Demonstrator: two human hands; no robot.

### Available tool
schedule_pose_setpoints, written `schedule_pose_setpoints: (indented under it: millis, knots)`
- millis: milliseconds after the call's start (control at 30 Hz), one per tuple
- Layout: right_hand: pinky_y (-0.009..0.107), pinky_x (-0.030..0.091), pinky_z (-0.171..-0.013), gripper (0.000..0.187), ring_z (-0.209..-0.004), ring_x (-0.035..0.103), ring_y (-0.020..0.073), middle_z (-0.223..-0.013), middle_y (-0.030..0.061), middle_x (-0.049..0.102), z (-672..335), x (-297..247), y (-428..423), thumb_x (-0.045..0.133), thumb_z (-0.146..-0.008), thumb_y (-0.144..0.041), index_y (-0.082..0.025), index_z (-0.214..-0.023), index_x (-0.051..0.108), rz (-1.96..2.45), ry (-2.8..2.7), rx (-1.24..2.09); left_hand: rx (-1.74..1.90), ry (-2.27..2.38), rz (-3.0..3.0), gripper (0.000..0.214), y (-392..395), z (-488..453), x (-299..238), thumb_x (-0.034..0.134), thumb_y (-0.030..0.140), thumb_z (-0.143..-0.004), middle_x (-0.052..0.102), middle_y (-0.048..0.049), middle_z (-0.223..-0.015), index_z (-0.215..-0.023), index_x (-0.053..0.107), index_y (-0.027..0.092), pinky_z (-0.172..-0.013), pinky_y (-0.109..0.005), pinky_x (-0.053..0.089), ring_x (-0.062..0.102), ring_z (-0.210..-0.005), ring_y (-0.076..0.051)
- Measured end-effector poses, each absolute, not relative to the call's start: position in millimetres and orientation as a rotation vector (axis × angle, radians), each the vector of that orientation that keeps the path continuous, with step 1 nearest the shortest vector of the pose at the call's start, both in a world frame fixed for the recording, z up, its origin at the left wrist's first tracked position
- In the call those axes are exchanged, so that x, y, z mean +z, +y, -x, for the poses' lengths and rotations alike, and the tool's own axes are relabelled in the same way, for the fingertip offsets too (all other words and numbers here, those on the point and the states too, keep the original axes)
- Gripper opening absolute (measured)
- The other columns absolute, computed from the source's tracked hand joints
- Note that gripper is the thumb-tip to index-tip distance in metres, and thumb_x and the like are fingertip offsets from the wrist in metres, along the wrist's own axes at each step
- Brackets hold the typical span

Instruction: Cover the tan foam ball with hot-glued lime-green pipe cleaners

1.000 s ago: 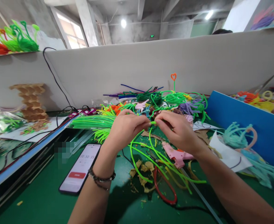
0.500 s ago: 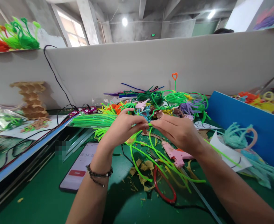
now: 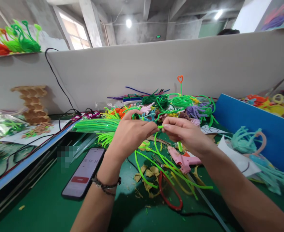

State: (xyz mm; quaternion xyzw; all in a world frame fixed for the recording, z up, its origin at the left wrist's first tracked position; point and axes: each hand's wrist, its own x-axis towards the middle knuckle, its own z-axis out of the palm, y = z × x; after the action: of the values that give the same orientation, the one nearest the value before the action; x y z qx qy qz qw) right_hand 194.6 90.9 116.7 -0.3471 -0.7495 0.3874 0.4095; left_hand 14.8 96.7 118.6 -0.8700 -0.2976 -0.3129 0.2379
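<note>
Between my fingertips is a bright green pipe cleaner (image 3: 160, 127), with a short piece showing between the two hands. My left hand (image 3: 137, 131) pinches it from the left; my right hand (image 3: 182, 129) pinches it from the right. A green end pokes out below my right palm. Under the hands lie loose light-green pipe cleaners (image 3: 166, 161), red-handled scissors (image 3: 171, 196) and a pink glue gun (image 3: 184, 160). Much of the held piece is hidden by the fingers.
A phone (image 3: 82, 174) showing a timer lies left of my left forearm. Bundled green pipe cleaners (image 3: 96, 125) and a mixed colourful heap (image 3: 166, 103) sit behind the hands. A blue board (image 3: 253, 132) stands at right, beside teal pipe cleaners (image 3: 245, 140). Paper scraps (image 3: 151, 180) litter the table.
Both hands have shifted slightly right, and my right hand has turned, its fingers curling more. The long green strand that stuck out past my right wrist is no longer seen there.
</note>
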Motion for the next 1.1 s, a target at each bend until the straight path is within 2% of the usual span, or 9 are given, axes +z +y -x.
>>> schedule_pose_setpoints:
  millis: [100,167,233,300,400,667,833,933,1100]
  knots:
    - [0.02,0.029,-0.043,0.016,-0.047,0.037,0.0059,-0.055,-0.005,0.044,-194.8,115.0,89.4,0.048,-0.082,-0.023,-0.018,-0.067,0.05,0.903,-2.01,0.472,-0.922,-0.889,2.506,0.027,101.6,-13.8,117.4,0.051,0.031,-0.087,0.059,0.0066,-0.048,-0.065,0.06,0.02,-0.086,-0.035,0.041,0.048,-0.044,-0.009]
    - [0.02,0.033,-0.048,0.011,-0.052,0.044,0.0064,-0.062,-0.0026,0.055,-196.8,113.7,88.2,0.05,-0.083,-0.021,-0.017,-0.074,0.056,0.839,-2.102,0.073,-1.008,-0.899,2.641,0.023,104.7,-12.6,117.1,0.053,0.031,-0.085,0.062,0.0047,-0.054,-0.068,0.061,0.019,-0.077,-0.031,0.044,0.052,-0.05,-0.009]
    - [0.021,0.033,-0.051,0.013,-0.056,0.049,0.0077,-0.066,-0.0009,0.06,-200.0,112.8,88.1,0.049,-0.086,-0.021,-0.017,-0.082,0.06,0.736,-2.181,-0.317,-1.103,-0.879,2.777,0.018,106.4,-11.0,117.6,0.055,0.027,-0.084,0.064,0.0009,-0.065,-0.072,0.062,0.017,-0.064,-0.024,0.045,0.056,-0.058,-0.01]
    - [0.023,0.029,-0.047,0.017,-0.053,0.046,0.0083,-0.058,-0.0022,0.056,-202.8,113.3,88.4,0.047,-0.088,-0.021,-0.019,-0.087,0.064,0.634,-2.223,-0.66,-1.162,-0.884,2.906,0.012,106.9,-8.9,118.6,0.057,0.022,-0.082,0.065,-0.0019,-0.072,-0.074,0.064,0.015,-0.056,-0.02,0.045,0.057,-0.062,-0.01]
    - [0.025,0.023,-0.044,0.022,-0.045,0.037,0.0089,-0.048,-0.0043,0.045,-203.5,116.2,88.4,0.045,-0.088,-0.015,-0.02,-0.086,0.066,0.531,-2.225,-0.965,-1.165,-0.982,3.014,0.008,106.4,-6.0,119.5,0.058,0.017,-0.081,0.067,-0.0032,-0.074,-0.078,0.065,0.014,-0.059,-0.02,0.047,0.059,-0.065,-0.01]
    - [0.025,0.032,-0.051,0.026,-0.056,0.046,0.0101,-0.059,-0.0009,0.058,-200.7,115.3,90.8,0.042,-0.088,-0.009,-0.019,-0.082,0.065,0.461,-2.172,-1.12,-1.121,-1.073,3.152,0.011,107.5,-1.7,119.2,0.057,0.021,-0.081,0.068,-0.0017,-0.07,-0.076,0.065,0.015,-0.061,-0.021,0.047,0.059,-0.065,-0.01]
    - [0.024,0.034,-0.051,0.026,-0.057,0.048,0.0103,-0.059,-0.0008,0.059,-201.6,113.3,92.5,0.042,-0.088,-0.009,-0.018,-0.081,0.065,0.474,-2.143,-1.186,-1.146,-1.062,3.087,0.01,108.7,-1.1,119.1,0.056,0.019,-0.082,0.069,-0.0019,-0.073,-0.077,0.065,0.016,-0.063,-0.021,0.048,0.061,-0.067,-0.01]
    - [0.025,0.032,-0.05,0.028,-0.056,0.048,0.011,-0.06,0.0003,0.059,-199.3,112.5,92.1,0.04,-0.089,-0.009,-0.017,-0.076,0.064,0.553,-2.168,-1.137,-1.114,-1.02,2.937,0.007,109.1,-3.4,118.3,0.058,0.015,-0.08,0.068,-0.0022,-0.072,-0.078,0.065,0.014,-0.061,-0.021,0.046,0.06,-0.066,-0.011]
    - [0.027,0.023,-0.047,0.03,-0.048,0.041,0.0109,-0.053,-0.0001,0.05,-194.9,108.3,90.8,0.042,-0.088,-0.013,-0.017,-0.062,0.056,0.704,-2.232,-0.987,-1.083,-0.914,2.843,0.009,110.9,-5.5,115.2,0.056,0.013,-0.081,0.066,-0.0028,-0.074,-0.078,0.064,0.014,-0.063,-0.022,0.047,0.06,-0.07,-0.012]
